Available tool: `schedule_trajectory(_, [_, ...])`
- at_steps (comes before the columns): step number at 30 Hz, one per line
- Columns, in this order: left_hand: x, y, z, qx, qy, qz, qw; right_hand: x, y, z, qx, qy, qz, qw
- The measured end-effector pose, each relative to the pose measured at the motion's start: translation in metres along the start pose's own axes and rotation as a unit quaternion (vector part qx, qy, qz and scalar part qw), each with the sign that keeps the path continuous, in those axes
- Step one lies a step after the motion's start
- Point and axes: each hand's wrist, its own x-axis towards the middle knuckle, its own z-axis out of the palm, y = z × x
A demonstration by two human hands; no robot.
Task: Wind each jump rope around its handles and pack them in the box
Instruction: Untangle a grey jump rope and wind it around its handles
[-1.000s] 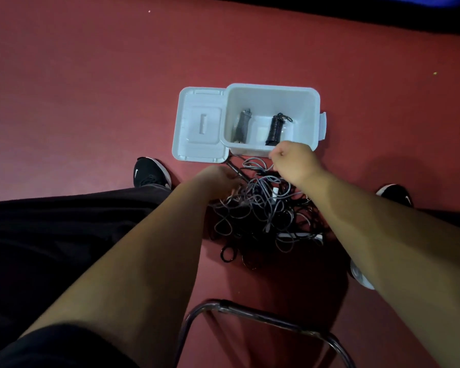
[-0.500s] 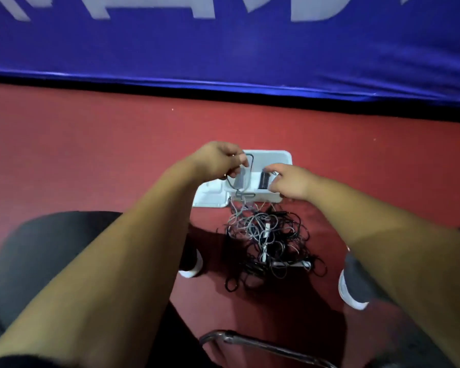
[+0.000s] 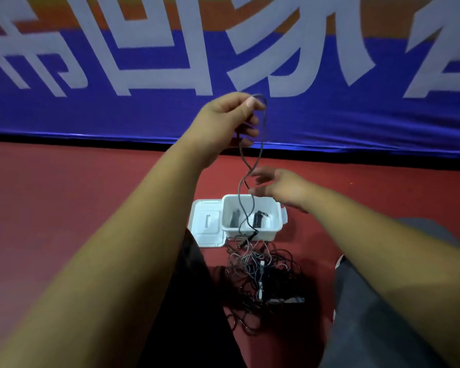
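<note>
Rope (image 3: 264, 123) hangs in a long doubled loop from our left hand (image 3: 229, 120), which pinches the top bend between thumb and curled fingers, high above the floor (image 3: 64, 208). Its long axis runs nearly straight down. The two strands cross once, just beside our right hand (image 3: 276, 185), pass in front of the box (image 3: 266, 234), and end in the tangled pile (image 3: 260, 280) on the floor at the box's near edge.

Our right hand is open, fingers spread, holding nothing. It is the nearer hand to that crossing, and the free run of rope lies below it and slightly to its left. We judge the next move to be a catch at the crossing, to draw this rope clear of the tangle before winding.

We count one box, with its one lid (image 3: 206, 229) lying open against its left edge. Inside are two wound ropes, a grey bundle (image 3: 235, 218) and a black bundle (image 3: 257, 219). How many ropes the pile holds we cannot tell.
</note>
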Motion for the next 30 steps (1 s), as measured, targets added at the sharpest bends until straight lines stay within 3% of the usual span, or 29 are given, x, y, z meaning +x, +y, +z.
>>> schedule_trajectory(12, [0.011, 0.005, 0.015, -0.165, 0.043, -0.012, 0.985, -0.003, -0.003, 0.018, 0.083, 0.017, -0.003, 0.996])
schedule_trajectory(16, [0.02, -0.008, 0.019, -0.246, 0.064, -0.027, 0.967, 0.001, -0.006, 0.022, 0.046, -0.01, -0.017, 0.999])
schedule_trajectory(20, [0.033, -0.026, 0.015, -0.307, 0.11, -0.05, 0.944, 0.005, -0.011, 0.024, 0.054, 0.021, -0.014, 0.998])
schedule_trajectory(24, [0.045, -0.061, 0.0, -0.288, 0.132, -0.105, 0.943, 0.016, -0.013, 0.014, 0.113, 0.073, -0.005, 0.991])
schedule_trajectory(27, [0.047, -0.092, -0.002, -0.27, 0.111, -0.194, 0.937, 0.021, -0.015, 0.0, 0.142, 0.1, -0.007, 0.985])
schedule_trajectory(30, [0.046, -0.115, 0.005, -0.129, 0.037, -0.307, 0.942, 0.023, -0.019, -0.013, 0.177, 0.126, -0.001, 0.976])
